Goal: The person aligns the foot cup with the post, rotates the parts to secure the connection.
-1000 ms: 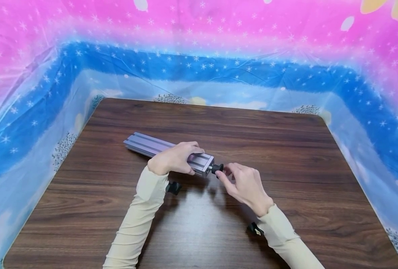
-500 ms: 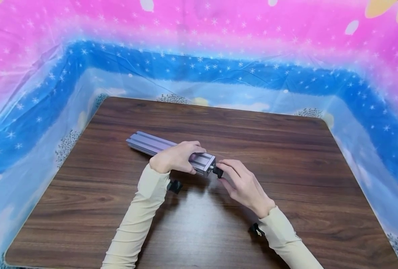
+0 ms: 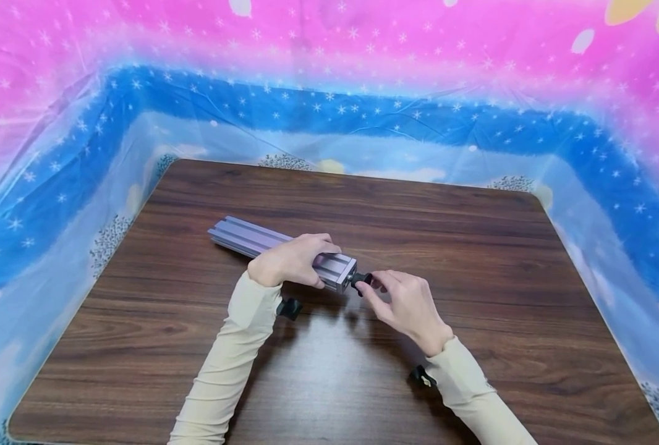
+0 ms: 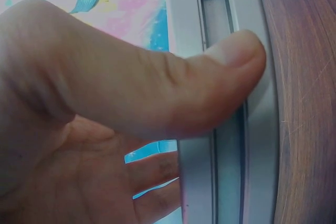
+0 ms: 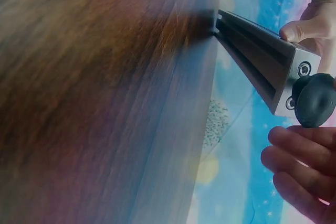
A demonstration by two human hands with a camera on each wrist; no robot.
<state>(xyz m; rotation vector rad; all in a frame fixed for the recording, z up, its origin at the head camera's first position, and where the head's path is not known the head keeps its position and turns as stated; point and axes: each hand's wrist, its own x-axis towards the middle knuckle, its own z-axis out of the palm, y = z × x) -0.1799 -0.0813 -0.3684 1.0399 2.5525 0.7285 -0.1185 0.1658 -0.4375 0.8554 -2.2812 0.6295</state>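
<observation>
The grey slotted rail (image 3: 285, 252) lies slantwise at mid-frame on the worktop (image 3: 474, 259). The left hand (image 3: 287, 262) wraps over it, thumb pressed along a slot, seemingly to pin it steady. At its lower-right end the right hand (image 3: 404, 303) pinches a black knob (image 3: 361, 279) between curled fingertips, wrist low, apparently to work it at the end face.

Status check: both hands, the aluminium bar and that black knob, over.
Left hand grips aluminium bar on table. Right hand pinches black knob at bar's end. Nothing in the way.
</observation>
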